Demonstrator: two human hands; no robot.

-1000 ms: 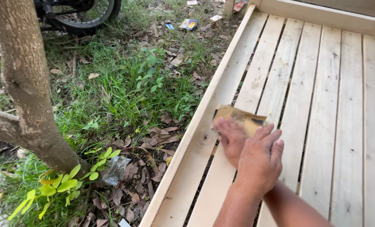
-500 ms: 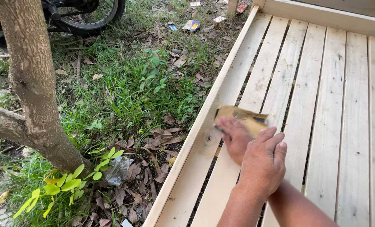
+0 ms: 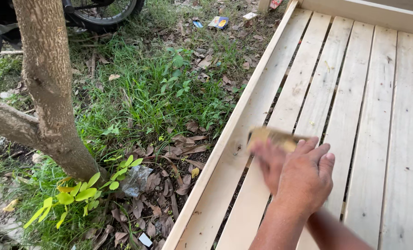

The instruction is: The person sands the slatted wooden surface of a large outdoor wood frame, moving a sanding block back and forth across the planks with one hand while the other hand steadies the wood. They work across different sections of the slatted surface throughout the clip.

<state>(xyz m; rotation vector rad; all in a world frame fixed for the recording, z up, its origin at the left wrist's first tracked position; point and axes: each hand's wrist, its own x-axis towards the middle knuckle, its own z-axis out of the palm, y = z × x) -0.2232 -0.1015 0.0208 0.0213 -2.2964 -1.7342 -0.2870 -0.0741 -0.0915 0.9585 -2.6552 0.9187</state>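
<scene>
both hands were pressed down together on a folded piece of tan sandpaper (image 3: 273, 138), the right hand (image 3: 306, 178) laid on top of the left hand (image 3: 269, 159), whose fingers showed blurred beneath it. the sandpaper lay flat on a pale wooden slat (image 3: 303, 88) of a slatted wooden frame (image 3: 382, 120), near the frame's raised side rail (image 3: 234, 129) and just beside a dark knot (image 3: 238, 149) in the wood. how tightly the fingers gripped the paper could not be told, since the upper hand covered most of it.

to do the rubbing well, it seemed best to keep the paper flat under the stacked palms, to stroke along the grain of the slat and not across it, and to hold an even pressure so that the folded edge would not dig in. the gaps between slats looked likely to catch the paper's corner, so the strokes probably needed to stay within one board. the side rail stood close on the left and would likely have limited a sideways sweep.

beyond the frame lay grass (image 3: 146, 92) strewn with dry leaves (image 3: 178, 153), a tree trunk (image 3: 49, 83) with a low branch, a young yellow-green shoot (image 3: 83, 192), a crumpled scrap of clear plastic (image 3: 136, 180), bits of litter (image 3: 219, 21) and a wheel (image 3: 107, 9) at the top edge. none of these touched the frame.
</scene>
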